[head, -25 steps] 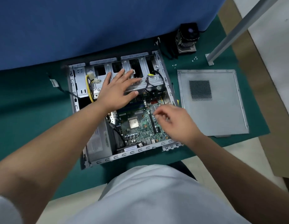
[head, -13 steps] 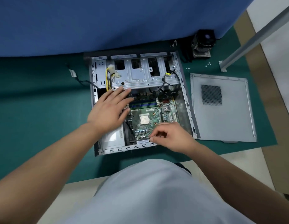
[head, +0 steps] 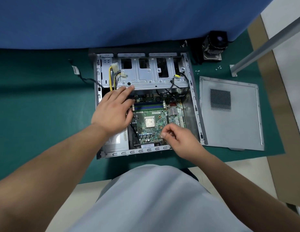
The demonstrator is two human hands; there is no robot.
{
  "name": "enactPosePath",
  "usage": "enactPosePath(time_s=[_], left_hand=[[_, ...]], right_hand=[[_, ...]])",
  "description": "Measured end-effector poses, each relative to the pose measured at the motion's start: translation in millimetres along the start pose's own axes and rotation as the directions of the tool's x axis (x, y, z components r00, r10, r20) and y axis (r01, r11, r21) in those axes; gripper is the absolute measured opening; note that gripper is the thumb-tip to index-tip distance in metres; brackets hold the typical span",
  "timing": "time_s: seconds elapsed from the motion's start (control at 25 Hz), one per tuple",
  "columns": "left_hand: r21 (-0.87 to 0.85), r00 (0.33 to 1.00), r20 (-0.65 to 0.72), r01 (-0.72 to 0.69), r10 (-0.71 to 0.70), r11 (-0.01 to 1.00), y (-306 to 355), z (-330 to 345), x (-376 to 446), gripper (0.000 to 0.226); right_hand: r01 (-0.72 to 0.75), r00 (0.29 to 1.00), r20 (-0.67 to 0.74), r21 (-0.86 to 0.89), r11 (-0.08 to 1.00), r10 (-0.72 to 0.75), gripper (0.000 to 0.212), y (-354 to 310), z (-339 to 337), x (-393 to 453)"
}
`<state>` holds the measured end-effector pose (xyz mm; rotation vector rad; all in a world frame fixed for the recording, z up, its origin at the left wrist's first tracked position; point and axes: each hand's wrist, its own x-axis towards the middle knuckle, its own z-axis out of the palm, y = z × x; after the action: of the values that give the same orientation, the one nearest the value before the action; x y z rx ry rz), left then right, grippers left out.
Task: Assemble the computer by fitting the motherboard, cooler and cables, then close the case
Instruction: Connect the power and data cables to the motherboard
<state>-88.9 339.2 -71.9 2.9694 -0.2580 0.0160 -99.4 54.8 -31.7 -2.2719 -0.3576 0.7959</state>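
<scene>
Motherboard (head: 156,124) lies inside case (head: 194,104), mid table. Left hand (head: 112,113) flat, grip open, at board's left edge. Right hand (head: 181,139) pinches something tiny, unclear. Risk: board shifts off standoffs; cooler (head: 213,46) and panel (head: 229,113) unfitted.

You can read nothing here, print on the motherboard sticker (head: 147,145) and power supply label (head: 115,139) too blurred
</scene>
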Motion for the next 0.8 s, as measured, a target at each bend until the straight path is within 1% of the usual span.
enactPosePath(time_s=[0.08,0.2,0.28,0.36,0.52,0.6,0.68,0.8], left_hand=[[0.001,1.000,-0.007,0.002,-0.002,1.000,0.3,0.3,-0.6,0.044],[0.013,1.000,-0.015,0.002,-0.002,1.000,-0.3,1.1,0.0,0.043],[0.019,1.000,-0.013,0.006,-0.006,1.000,-1.3,1.6,0.1,0.043],[0.011,1.000,-0.022,0.008,-0.008,1.000,-2.0,2.0,-0.5,0.044],[0.008,1.000,-0.030,0.001,0.000,1.000,-1.8,2.3,-0.1,0.041],[0.013,1.000,-0.021,0.003,-0.003,1.000,-2.3,2.4,-0.2,0.041],[0.017,1.000,-0.019,0.001,0.000,1.000,-2.3,2.6,-0.3,0.041],[0.014,1.000,-0.016,-0.001,0.001,1.000,-2.4,1.9,0.4,0.041]], right_hand=[[-0.148,0.987,-0.043,0.104,0.984,0.153,0.009,-0.5,-1.3,12.4],[-0.361,0.916,-0.055,0.318,0.877,0.397,0.010,-2.3,-0.2,39.0],[-0.429,0.868,-0.068,0.398,0.811,0.492,0.009,-2.2,1.3,54.2],[-0.468,0.830,-0.074,0.446,0.763,0.553,0.008,1.4,3.7,64.7],[-0.555,0.771,0.029,0.522,0.648,0.637,0.004,11.3,4.7,72.9],[-0.584,0.762,0.076,0.511,0.631,0.643,0.011,14.6,4.2,72.7],[-0.592,0.769,0.073,0.457,0.664,0.635,0.020,17.2,4.5,71.9],[-0.551,0.816,0.033,0.341,0.761,0.577,0.021,17.8,8.9,70.1]])
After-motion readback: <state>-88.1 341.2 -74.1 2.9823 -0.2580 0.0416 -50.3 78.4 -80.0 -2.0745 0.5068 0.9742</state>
